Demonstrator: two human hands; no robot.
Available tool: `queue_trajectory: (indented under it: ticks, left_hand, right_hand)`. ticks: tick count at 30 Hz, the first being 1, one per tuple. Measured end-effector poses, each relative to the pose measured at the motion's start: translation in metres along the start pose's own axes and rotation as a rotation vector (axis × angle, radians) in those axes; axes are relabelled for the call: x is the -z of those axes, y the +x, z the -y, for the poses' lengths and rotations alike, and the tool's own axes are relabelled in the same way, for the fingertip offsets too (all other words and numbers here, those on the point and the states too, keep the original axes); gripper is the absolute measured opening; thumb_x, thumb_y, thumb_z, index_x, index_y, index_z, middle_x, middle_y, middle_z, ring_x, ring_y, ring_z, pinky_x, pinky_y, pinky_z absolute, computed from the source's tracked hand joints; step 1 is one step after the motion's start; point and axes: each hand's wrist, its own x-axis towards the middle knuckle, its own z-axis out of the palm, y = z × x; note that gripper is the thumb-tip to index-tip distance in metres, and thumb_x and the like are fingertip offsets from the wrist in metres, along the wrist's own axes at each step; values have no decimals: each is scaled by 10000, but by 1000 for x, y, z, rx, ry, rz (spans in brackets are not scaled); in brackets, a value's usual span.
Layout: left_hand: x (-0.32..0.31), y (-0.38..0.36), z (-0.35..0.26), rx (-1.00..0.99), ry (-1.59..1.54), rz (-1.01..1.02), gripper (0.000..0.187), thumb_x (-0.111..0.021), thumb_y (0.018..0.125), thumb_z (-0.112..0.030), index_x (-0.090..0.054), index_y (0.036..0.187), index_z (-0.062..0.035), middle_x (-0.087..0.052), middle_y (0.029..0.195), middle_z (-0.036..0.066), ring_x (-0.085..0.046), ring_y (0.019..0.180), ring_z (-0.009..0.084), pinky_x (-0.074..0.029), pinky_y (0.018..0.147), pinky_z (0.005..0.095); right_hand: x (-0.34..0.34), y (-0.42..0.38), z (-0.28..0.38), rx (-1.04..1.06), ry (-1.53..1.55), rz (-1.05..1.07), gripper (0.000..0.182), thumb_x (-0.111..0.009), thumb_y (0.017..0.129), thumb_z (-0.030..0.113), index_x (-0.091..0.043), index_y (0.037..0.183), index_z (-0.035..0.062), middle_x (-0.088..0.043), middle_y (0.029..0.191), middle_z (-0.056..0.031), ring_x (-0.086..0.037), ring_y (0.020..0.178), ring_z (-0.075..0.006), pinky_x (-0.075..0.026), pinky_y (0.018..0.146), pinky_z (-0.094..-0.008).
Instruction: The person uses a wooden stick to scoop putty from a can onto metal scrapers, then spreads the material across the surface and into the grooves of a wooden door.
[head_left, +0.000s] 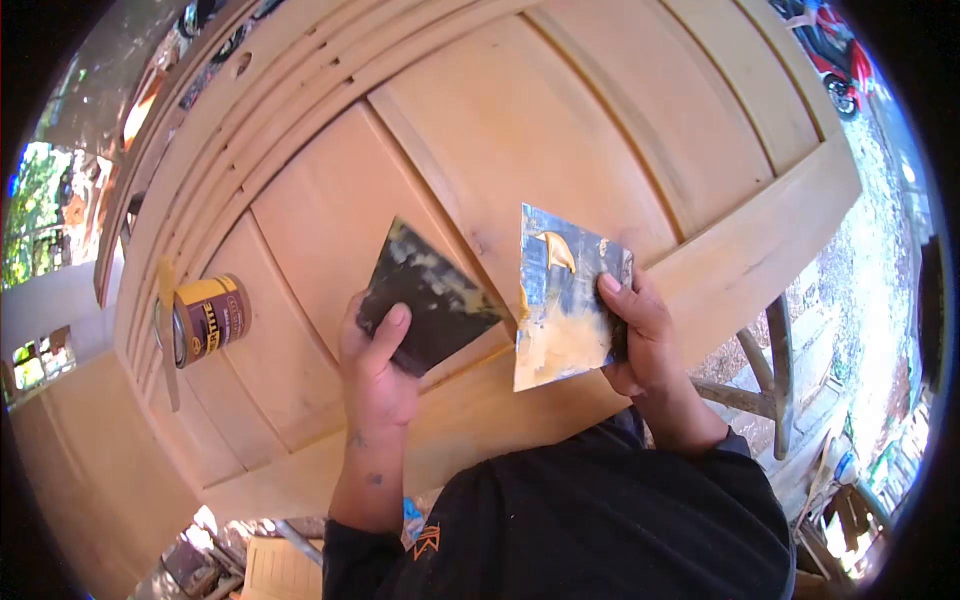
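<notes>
My left hand (378,350) grips a dark, smeared square plate (425,300), with the thumb lying on its face. In my right hand (640,325) is a lighter metal plate (565,345), coated with tan paste along its lower part and carrying a blob of paste near the top. The two plates are held close together above a panelled wooden door (510,130). Left of them, a brown and yellow can (215,315) lies on or leans over the door, a flat stick (168,340) beside it.
Stacked curved wooden frames (240,110) run along the door's upper left. A wooden board (90,470) is at lower left. Wooden trestle legs (775,380) show at right. A red motorbike (850,65) stands at the upper right.
</notes>
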Motion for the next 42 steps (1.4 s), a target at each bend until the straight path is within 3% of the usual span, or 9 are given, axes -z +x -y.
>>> queue_trajectory:
  ticks: [7,9,13,22,27,32,38,41,42]
  left_hand:
    - [17,-39,-17,-145,-83,-63,427,-568,835,-76,-458,1241,0,-566,1159,111,-560,1041,241,-465,903,389]
    - [31,-45,-20,-140,-172,16,459,-566,837,-101,-442,1268,-3,-553,1193,120,-546,1073,258,-453,925,434]
    - [32,-61,-22,-112,-256,118,387,-584,861,-159,-509,1207,-3,-603,1140,115,-569,1043,259,-416,956,410]
    - [7,-93,-6,-66,-266,372,425,-536,879,-170,-456,1255,11,-542,1230,145,-513,1128,303,-387,977,455]
    - [20,-104,6,-12,-259,434,426,-527,883,-172,-452,1256,19,-537,1241,150,-507,1143,309,-376,988,460]
    - [22,-87,21,-149,-160,208,423,-569,839,-106,-463,1223,36,-583,1121,135,-584,992,259,-472,880,393]
    - [23,-117,7,-227,-223,194,398,-571,840,-102,-480,1201,39,-590,1097,140,-595,960,248,-483,848,360]
    - [42,-108,21,-230,-132,386,370,-554,873,-130,-492,1206,20,-592,1146,133,-589,1013,261,-464,901,388]
    - [41,-106,25,-201,-134,346,378,-567,861,-121,-492,1199,32,-594,1125,135,-591,996,252,-470,882,375]
  right_hand:
    - [9,-26,-11,44,13,-16,341,-496,917,110,-415,1226,-10,-596,1081,-131,-613,959,-229,-502,868,-363]
    - [1,-37,-12,24,42,-18,336,-518,913,130,-440,1210,-6,-622,1043,-111,-621,937,-216,-509,834,-338]
    - [10,-57,-18,37,87,110,272,-527,916,154,-435,1141,31,-617,1009,-94,-631,894,-182,-530,796,-337]
    - [28,-98,-33,123,86,54,300,-538,906,141,-432,1163,29,-614,1039,-118,-634,934,-215,-528,825,-357]
    - [21,-108,-46,117,70,113,255,-515,921,141,-444,1135,24,-625,1010,-102,-638,889,-188,-538,781,-328]
    - [14,-102,-54,94,69,131,267,-515,917,129,-439,1150,24,-620,1025,-111,-634,915,-197,-530,806,-331]
    - [12,-117,-60,60,85,164,287,-523,910,123,-434,1164,26,-616,1034,-112,-632,925,-208,-524,826,-343]
    - [8,-125,-62,91,52,172,265,-495,924,120,-444,1165,20,-615,1058,-107,-632,927,-200,-526,825,-338]
    - [8,-127,-63,106,43,168,265,-495,924,120,-445,1165,20,-615,1059,-107,-632,928,-202,-526,825,-340]
